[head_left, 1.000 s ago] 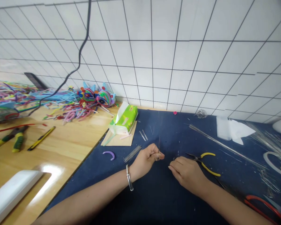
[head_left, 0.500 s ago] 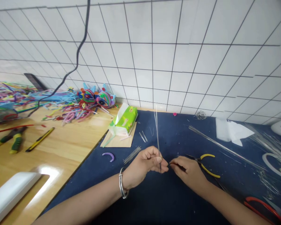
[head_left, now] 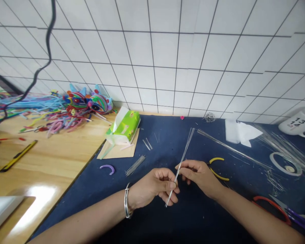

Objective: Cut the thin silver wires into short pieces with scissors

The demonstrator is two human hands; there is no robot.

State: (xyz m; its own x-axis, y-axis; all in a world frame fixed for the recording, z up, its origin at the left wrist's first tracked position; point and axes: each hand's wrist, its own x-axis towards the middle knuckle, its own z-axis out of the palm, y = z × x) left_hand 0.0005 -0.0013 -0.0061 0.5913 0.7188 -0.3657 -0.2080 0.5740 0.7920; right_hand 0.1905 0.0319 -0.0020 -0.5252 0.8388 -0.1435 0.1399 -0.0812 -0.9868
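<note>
A small bundle of thin metal wires [head_left: 186, 149] slants up and to the right between my hands. My left hand [head_left: 159, 186], with a silver bangle at the wrist, pinches the wires near their lower end between thumb and fingers. Just above that grip, my right hand [head_left: 197, 174] has its thumb and index finger closed at the wires; its other fingers are curled. Yellow-handled pliers [head_left: 220, 174] lie behind my right hand, their jaws hidden. Short cut wires [head_left: 135, 165] lie in a pile left of my hands.
On the dark blue mat [head_left: 112, 203] lie long wires [head_left: 234, 149], a tape roll [head_left: 286, 164], a purple curved piece [head_left: 108, 168] and red-handled scissors [head_left: 271, 206]. A green tissue pack [head_left: 127, 127] and mug [head_left: 298, 122] stand behind. A yellow cutter [head_left: 19, 156] lies left.
The wire bundle has tilted from nearly upright to slanting right. My right hand has come up to the wires beside my left hand. The view has turned to the right.
</note>
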